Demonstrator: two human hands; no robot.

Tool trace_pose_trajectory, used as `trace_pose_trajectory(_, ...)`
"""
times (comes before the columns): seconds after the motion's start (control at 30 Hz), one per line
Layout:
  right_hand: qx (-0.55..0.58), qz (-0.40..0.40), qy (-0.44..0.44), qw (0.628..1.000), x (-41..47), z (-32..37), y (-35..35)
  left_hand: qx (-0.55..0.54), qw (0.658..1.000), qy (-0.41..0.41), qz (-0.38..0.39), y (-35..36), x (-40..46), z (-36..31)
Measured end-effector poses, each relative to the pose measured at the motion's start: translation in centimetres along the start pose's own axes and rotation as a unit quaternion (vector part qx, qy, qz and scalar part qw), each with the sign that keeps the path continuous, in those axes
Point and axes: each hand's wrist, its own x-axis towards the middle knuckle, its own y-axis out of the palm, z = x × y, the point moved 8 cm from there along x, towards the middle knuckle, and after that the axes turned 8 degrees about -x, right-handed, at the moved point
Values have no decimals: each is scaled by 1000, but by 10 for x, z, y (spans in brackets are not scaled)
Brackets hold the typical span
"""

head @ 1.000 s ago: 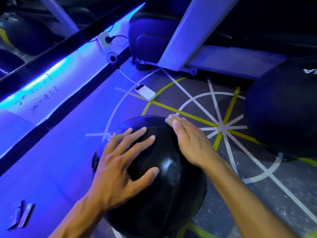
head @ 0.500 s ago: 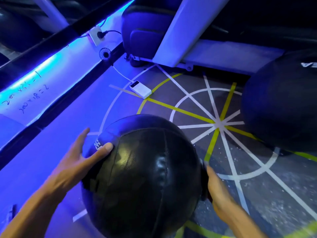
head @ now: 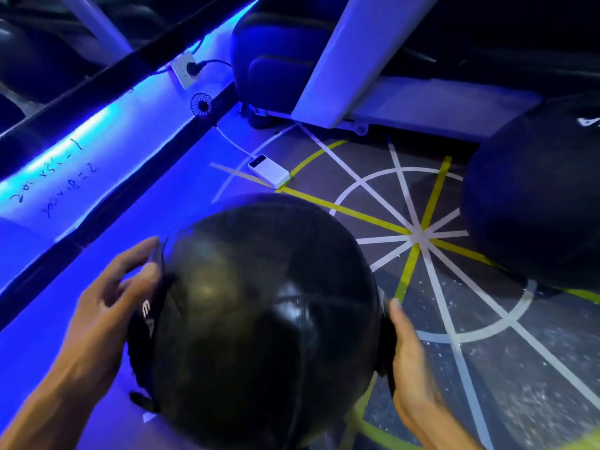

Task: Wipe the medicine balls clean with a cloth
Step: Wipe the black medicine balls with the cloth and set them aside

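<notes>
A: Where was the medicine ball (head: 259, 326)?

B: Low centre of the view, black and glossy, seams crossing on top, held between both hands over the marked floor (head: 487, 368). Whether it rested on the floor or was lifted, I couldn't tell.

A: Left hand (head: 107, 306)?

B: On the ball's left side, by the white lettering. Fingers spread and lightly bent, the tips at the upper left edge. That hand was blurred, so contact of every finger is only probable.

A: Right hand (head: 409, 358)?

B: Against the ball's right side, palm facing it, fingers straight and together, mostly hidden behind the curve. The thumb edge showed.

A: Cloth?

B: Didn't see one clearly. A pale sliver showed just above the right fingertips at the ball's edge, too small to call.

A: Anything else around?

B: A second medicine ball (head: 535, 203), dark with a white mark, sat on the floor at right, well apart from the held one. A white power bank (head: 268, 172) lay on the floor beyond the held ball, with a white cable running toward a small round fan (head: 201, 104). A wall socket (head: 185, 70) with a black plug sat on the blue-lit ledge (head: 97, 144), which carried handwritten numbers. A pale slanted beam (head: 337, 56) stood behind.
</notes>
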Motion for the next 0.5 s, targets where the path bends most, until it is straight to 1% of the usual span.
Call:
trace_pose_trajectory(0.07, 7, -5, -19, 1000, -1, 6, 11, 44, 999, 10, -1, 6, 2, 6)
trace_pose_trajectory(0.1, 6, -3, -28, 1000, -2, 5, 16, 63, 998, 0, -3, 10, 2, 13)
trace_pose_trajectory(0.17, -8, -15, -49, 999, -3, 3, 20, 86, 996, 10, -7, 18, 1, 22)
trace_pose_trajectory(0.23, -61, -47, -107, 991, -9, 10, 22, 94, 995, 10, -16, 22, 2, 26)
trace_pose_trajectory(0.27, -118, -62, -159, 978, -15, 23, 27, 96, 995, 9, -20, 23, 1, 25)
trace_pose_trajectory(0.3, -183, -73, -235, 952, -26, 45, 39, 98, 995, 10, -24, 25, 1, 22)
trace_pose_trajectory(0.33, -259, -83, -317, 909, -41, 68, 54, 101, 995, 11, -24, 27, 4, 20)
trace_pose_trajectory(0.4, -398, -78, -456, 793, -68, 97, 90, 105, 994, 12, -19, 30, 6, 21)
trace_pose_trajectory(0.43, -441, -56, -491, 749, -73, 102, 103, 109, 994, 15, -18, 30, 6, 22)
trace_pose_trajectory(0.47, -460, -35, -506, 728, -69, 103, 107, 109, 994, 17, -18, 28, 7, 22)
trace_pose_trajectory(0.5, -462, -26, -508, 727, -60, 101, 101, 106, 994, 15, -17, 26, 7, 23)
